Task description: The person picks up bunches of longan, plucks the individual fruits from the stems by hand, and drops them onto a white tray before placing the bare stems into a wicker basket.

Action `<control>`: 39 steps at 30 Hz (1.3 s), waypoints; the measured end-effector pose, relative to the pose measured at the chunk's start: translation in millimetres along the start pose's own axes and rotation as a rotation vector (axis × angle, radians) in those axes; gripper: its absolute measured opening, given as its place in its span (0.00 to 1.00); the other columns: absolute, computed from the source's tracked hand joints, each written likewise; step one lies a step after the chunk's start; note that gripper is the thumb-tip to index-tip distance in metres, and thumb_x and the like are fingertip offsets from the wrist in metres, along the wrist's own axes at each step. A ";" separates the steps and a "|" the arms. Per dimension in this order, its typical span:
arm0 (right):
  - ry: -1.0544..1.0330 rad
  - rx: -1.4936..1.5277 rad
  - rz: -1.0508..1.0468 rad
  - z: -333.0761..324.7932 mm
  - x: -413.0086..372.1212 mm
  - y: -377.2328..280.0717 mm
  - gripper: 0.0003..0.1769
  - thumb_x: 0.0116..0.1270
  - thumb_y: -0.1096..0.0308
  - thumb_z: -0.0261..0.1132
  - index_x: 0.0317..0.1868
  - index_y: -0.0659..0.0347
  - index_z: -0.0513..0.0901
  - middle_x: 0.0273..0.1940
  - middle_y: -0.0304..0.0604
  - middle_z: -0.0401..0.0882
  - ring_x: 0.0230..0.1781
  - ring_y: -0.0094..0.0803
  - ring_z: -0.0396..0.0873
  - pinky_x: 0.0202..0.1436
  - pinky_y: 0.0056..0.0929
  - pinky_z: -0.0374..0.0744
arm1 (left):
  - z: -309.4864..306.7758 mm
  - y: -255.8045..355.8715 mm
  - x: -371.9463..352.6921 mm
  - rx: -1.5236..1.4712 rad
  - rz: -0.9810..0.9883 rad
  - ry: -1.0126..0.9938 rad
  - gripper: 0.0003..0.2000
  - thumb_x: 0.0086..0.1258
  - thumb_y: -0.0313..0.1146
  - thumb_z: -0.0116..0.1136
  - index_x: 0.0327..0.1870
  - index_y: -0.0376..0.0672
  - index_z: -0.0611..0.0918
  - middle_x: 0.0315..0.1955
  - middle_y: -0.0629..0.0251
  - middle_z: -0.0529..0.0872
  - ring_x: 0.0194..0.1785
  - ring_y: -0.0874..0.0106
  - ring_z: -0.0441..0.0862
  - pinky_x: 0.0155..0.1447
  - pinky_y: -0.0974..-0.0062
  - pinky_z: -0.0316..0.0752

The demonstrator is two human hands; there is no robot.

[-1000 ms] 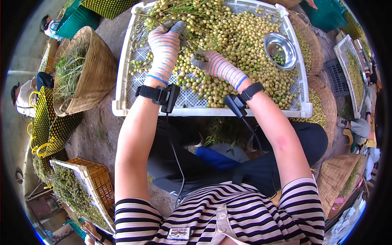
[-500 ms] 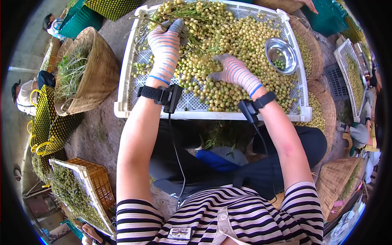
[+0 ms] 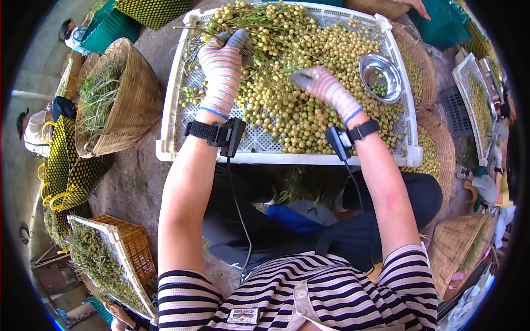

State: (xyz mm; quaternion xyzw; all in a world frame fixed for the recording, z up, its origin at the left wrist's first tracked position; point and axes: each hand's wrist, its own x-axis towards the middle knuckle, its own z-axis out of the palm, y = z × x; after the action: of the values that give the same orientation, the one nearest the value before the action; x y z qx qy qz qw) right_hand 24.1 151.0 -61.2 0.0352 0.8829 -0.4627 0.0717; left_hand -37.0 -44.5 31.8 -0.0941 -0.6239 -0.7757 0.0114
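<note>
In the tray (image 3: pixel 265 159), stems (image 3: pixel 243 19) are gripped by left hand (image 3: pixel 222 62); loose fruit (image 3: pixel 309 132) could be scattered by hasty right hand (image 3: pixel 324 86), grip unclear.

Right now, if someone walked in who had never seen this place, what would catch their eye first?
Probably the heap of small, round yellow-green fruits spread over the white lattice tray before the person. Above it are two hands in striped gloves: the left grips stems at the tray's far left, the right is over the middle. A shiny metal bowl sits at the tray's right.
</note>
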 end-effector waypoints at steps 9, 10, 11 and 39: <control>0.245 -0.291 -0.095 31.0 -11.9 -81.0 0.18 0.57 0.52 0.63 0.37 0.59 0.82 0.34 0.53 0.80 0.37 0.48 0.79 0.45 0.39 0.76 | 5.5 -9.3 -1.0 0.032 0.066 -0.027 0.06 0.60 0.27 0.60 0.35 0.35 0.82 0.25 0.62 0.84 0.22 0.74 0.80 0.22 0.78 0.77; 0.245 -0.270 -0.123 30.6 -11.1 -78.4 0.14 0.60 0.56 0.59 0.37 0.57 0.83 0.34 0.54 0.80 0.38 0.49 0.78 0.45 0.41 0.76 | 4.7 -8.2 -2.3 0.052 0.038 -0.005 0.06 0.60 0.27 0.60 0.35 0.35 0.82 0.24 0.64 0.84 0.21 0.77 0.77 0.22 0.80 0.74; 0.246 -0.297 -0.118 28.1 -13.3 -73.6 0.16 0.61 0.53 0.58 0.37 0.56 0.83 0.34 0.53 0.80 0.38 0.48 0.79 0.44 0.41 0.76 | 3.2 -7.5 -3.5 0.073 0.008 0.021 0.06 0.61 0.28 0.60 0.36 0.35 0.82 0.22 0.66 0.83 0.19 0.80 0.75 0.21 0.82 0.71; 0.054 -0.582 -0.078 33.1 -23.1 -73.6 0.16 0.57 0.61 0.60 0.47 0.53 0.78 0.35 0.47 0.81 0.37 0.44 0.79 0.41 0.38 0.77 | 24.3 -43.9 -29.6 -0.197 -0.277 0.037 0.09 0.69 0.38 0.52 0.33 0.42 0.75 0.22 0.72 0.77 0.23 0.79 0.69 0.27 0.81 0.64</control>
State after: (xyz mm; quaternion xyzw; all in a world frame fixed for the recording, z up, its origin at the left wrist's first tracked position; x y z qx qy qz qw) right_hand 40.5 82.0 -16.4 -0.0084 0.9808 -0.1914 0.0375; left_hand -10.7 -14.2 -10.5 0.0066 -0.5514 -0.8290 -0.0935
